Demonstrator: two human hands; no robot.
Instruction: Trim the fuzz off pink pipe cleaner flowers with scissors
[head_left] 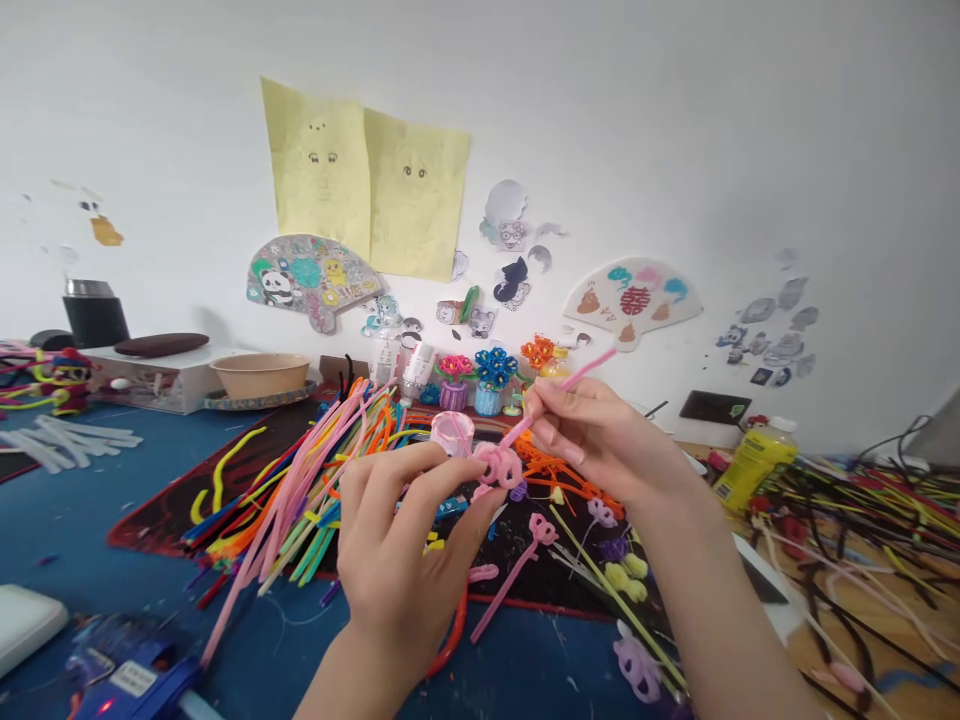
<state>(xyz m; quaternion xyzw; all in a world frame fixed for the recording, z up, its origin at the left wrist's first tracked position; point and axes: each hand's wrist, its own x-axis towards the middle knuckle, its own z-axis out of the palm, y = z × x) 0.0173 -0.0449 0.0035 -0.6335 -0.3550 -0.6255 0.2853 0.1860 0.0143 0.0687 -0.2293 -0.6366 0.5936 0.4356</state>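
Observation:
A pink pipe cleaner (517,432) is held up over the table, its lower end curled into a small looped flower shape (499,465). My left hand (409,520) pinches those loops between thumb and fingers. Farther up, my right hand (581,425) grips the straight part, and the free tip sticks out past the fingers to the upper right. Below the hands lies another pink pipe cleaner flower with a straight stem (510,585). Pale purple looped pieces (637,665) and yellow ones (626,575) lie to the right, partly near my right forearm.
A heap of many-coloured pipe cleaners (300,470) spreads at the left on a dark mat. A blue glue gun (135,670) lies front left. Potted pipe cleaner flowers (495,375) stand by the wall. More strands and a yellow bottle (757,465) are at the right; a beige bowl (261,377) sits back left.

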